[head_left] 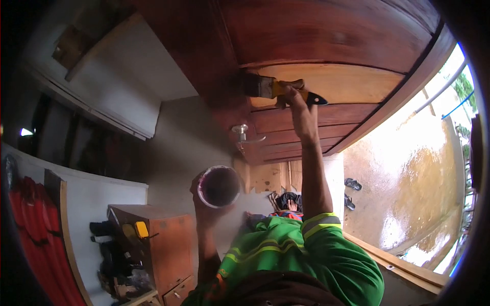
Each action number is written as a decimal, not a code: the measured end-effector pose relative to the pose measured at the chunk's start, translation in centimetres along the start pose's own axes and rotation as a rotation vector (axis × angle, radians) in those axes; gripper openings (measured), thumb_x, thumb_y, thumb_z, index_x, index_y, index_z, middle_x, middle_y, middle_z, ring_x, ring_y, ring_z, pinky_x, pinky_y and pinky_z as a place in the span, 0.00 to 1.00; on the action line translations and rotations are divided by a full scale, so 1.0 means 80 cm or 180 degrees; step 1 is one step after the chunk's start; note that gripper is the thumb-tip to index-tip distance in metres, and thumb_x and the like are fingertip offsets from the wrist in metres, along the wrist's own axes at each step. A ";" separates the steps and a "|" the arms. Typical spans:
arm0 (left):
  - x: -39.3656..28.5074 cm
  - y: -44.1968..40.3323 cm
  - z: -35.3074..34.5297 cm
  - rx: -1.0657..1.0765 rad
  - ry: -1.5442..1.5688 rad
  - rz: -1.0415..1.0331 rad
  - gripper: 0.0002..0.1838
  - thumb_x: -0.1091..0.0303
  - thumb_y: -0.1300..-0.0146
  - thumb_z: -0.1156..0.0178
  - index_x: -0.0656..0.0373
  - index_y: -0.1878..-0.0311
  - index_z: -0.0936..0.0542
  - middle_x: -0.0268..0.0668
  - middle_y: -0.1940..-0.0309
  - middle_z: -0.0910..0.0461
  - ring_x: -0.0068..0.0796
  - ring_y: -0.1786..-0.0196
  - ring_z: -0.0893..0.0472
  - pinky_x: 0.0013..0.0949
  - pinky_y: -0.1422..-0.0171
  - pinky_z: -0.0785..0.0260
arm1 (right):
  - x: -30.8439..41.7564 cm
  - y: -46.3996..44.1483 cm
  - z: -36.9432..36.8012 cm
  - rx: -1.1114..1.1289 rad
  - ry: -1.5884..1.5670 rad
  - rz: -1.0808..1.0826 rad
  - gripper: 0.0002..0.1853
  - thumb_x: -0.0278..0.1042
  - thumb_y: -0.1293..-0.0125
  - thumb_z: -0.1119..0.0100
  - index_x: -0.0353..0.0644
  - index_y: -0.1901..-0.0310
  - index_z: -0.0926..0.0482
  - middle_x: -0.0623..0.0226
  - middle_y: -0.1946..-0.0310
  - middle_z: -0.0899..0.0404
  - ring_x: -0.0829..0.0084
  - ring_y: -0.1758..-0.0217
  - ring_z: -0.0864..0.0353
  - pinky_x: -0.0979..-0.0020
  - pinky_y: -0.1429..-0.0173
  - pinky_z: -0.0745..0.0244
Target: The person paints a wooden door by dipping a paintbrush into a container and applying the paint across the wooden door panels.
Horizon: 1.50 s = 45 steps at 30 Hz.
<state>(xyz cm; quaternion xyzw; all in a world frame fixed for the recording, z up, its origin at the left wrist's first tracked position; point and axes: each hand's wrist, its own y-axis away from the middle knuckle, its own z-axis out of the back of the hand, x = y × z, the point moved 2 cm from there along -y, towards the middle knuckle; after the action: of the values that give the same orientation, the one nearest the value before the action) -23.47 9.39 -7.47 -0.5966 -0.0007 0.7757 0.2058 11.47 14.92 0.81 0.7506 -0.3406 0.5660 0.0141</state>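
Note:
My right hand [300, 109] is closed round the yellow and black handle of a wide paintbrush [265, 86]. The dark bristles touch the wooden door [306, 30] at the left end of a pale, unstained panel [352, 84]. Around that panel the door is dark red-brown. Below the brush a silver lever handle [242, 130] sticks out from the door. Lower left, my left hand [204, 204] holds a round white-rimmed container [219, 187] with dark liquid in it, apart from the door.
A brown wooden cabinet [171, 245] with a yellow item [141, 229] on top stands at lower left. Red cloth [43, 229] hangs at far left. Outside on the right, dark sandals [352, 184] lie on wet ground [423, 173] beyond the wooden sill [398, 265].

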 end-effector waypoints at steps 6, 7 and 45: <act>-0.004 -0.008 -0.008 0.0197 0.0220 0.0181 0.60 0.65 0.72 0.13 0.56 0.30 0.35 0.40 0.36 0.28 0.39 0.34 0.25 0.45 0.27 0.34 | 0.011 -0.016 -0.008 -0.0230 -0.0236 0.0228 0.17 0.38 0.23 0.46 0.30 0.46 0.20 0.65 0.67 0.20 0.77 0.65 0.22 0.73 0.56 0.28; -0.005 -0.008 -0.010 0.0176 0.0316 0.0170 0.60 0.64 0.72 0.13 0.56 0.30 0.35 0.41 0.36 0.29 0.39 0.34 0.25 0.45 0.27 0.34 | 0.003 -0.011 -0.003 -0.0465 -0.0407 0.0179 0.17 0.37 0.23 0.46 0.31 0.43 0.23 0.63 0.67 0.20 0.76 0.64 0.23 0.73 0.54 0.29; -0.004 -0.016 -0.023 0.0333 0.0478 -0.0117 0.59 0.70 0.73 0.13 0.58 0.31 0.35 0.42 0.38 0.26 0.38 0.37 0.22 0.42 0.32 0.28 | 0.079 -0.039 0.066 -0.3070 0.1916 0.1600 0.18 0.46 0.29 0.33 0.38 0.66 0.20 0.66 0.82 0.16 0.82 0.82 0.21 0.77 0.77 0.29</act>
<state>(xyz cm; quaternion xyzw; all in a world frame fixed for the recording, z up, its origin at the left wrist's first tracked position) -21.26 9.97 -7.38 -0.6414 0.0443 0.7239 0.2503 18.33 12.02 5.48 0.3641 -0.7054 0.5213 0.3134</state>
